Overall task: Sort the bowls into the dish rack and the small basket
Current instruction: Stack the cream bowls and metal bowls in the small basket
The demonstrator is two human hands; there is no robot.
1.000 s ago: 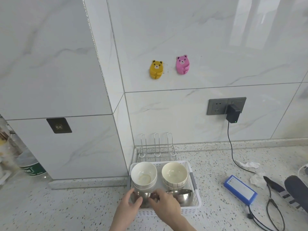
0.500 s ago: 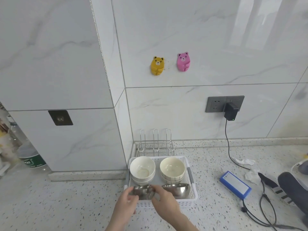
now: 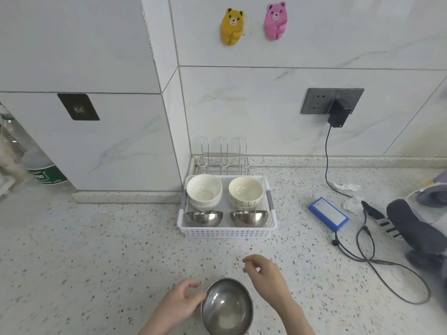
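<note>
A round steel bowl (image 3: 227, 307) sits upright, mouth up, on the speckled worktop (image 3: 96, 250), near the bottom edge of view; shiny, with a pale patch inside. The left hand (image 3: 180, 303) pinches its left rim. The right hand (image 3: 266, 276) hovers just beside it, fingers loosely curled, holding nothing. Well beyond, the white basket (image 3: 227, 232) holds ceramic and steel bowls.

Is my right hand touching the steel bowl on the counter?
Apart. The head view shows speckled counter between the right hand and the steel bowl.
</note>
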